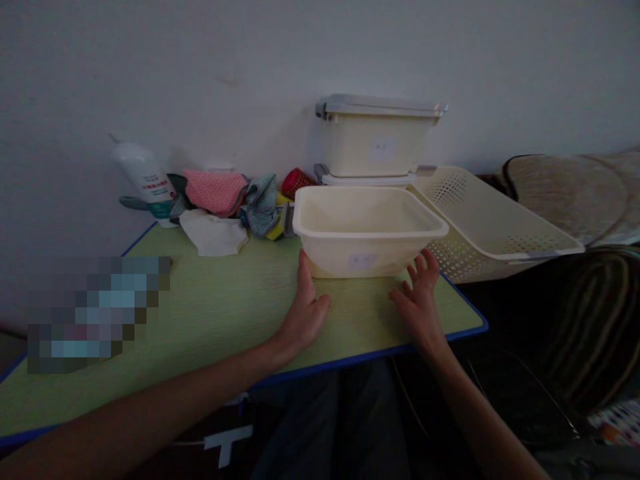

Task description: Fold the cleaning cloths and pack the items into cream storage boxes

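A cream plastic storage bin (367, 257) with no lid on it sits on the pale green table in front of me. Its front bears a small whitish label. At its lower left corner is my left hand (304, 313), fingers stretched along the side and thumb held apart. By the lower right corner my right hand (419, 300) has its fingers spread and slightly bent. Whether either hand presses on the bin, I cannot tell. Behind it, a lidded cream bin (380, 143) rests on top of another lidded container, mostly hidden.
A perforated cream basket (505, 233) overhangs the right side of the table (225, 293). Along the wall lie a white bottle (145, 180), a pink cloth (215, 192), a white cloth (215, 233), a grey-blue cloth (261, 203) and a red item (297, 181). At left, something is pixelated.
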Demonstrator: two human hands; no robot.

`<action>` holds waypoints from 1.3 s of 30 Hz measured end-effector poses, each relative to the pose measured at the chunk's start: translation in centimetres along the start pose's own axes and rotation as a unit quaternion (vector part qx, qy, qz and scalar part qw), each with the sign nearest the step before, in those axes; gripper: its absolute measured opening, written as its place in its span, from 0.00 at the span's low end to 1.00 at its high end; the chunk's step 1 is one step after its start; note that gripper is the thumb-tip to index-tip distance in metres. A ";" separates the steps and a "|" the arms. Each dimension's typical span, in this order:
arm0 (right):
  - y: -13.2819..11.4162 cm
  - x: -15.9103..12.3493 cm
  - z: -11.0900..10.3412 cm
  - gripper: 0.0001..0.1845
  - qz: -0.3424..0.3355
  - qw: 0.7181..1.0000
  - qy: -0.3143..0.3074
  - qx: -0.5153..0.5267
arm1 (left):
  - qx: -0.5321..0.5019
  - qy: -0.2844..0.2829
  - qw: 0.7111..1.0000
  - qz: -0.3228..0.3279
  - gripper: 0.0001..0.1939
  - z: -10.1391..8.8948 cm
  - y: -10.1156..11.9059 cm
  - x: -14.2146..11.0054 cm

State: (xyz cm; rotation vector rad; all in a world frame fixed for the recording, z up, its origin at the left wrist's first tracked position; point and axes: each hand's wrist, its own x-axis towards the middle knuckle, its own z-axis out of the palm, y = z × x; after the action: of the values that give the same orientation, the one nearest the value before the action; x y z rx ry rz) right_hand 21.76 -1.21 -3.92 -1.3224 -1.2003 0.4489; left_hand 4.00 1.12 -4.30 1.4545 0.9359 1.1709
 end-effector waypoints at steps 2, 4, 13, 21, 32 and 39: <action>0.6 0.5 -0.3 0.45 -0.005 1.000 0.019 -0.006 | 0.014 -0.003 1.000 -0.007 0.50 0.5 0.1 0.5; 1.1 0.9 -0.5 0.44 -0.022 0.999 0.033 -0.006 | 0.025 -0.001 1.000 -0.011 0.50 1.1 0.1 1.0; 1.6 1.7 -1.1 0.43 0.019 0.999 0.044 0.020 | 0.073 -0.016 0.996 0.043 0.47 1.5 -0.4 1.4; 1.8 1.5 -1.5 0.45 0.073 0.995 0.045 0.044 | 0.079 -0.079 0.993 0.036 0.45 1.2 0.1 1.6; 2.0 1.2 -1.7 0.40 0.053 0.996 0.068 0.020 | 0.115 -0.092 0.988 0.042 0.45 1.1 0.2 1.7; -0.6 -0.2 -1.3 0.19 -0.244 0.958 0.119 -0.094 | 0.143 -0.080 0.985 0.058 0.44 0.8 0.3 1.0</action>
State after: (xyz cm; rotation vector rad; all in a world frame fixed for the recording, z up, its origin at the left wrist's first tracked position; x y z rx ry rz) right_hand 22.56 -2.14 -3.22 -1.1458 -1.3319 -0.1800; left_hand 5.04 1.79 -3.81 1.8261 0.9449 1.0134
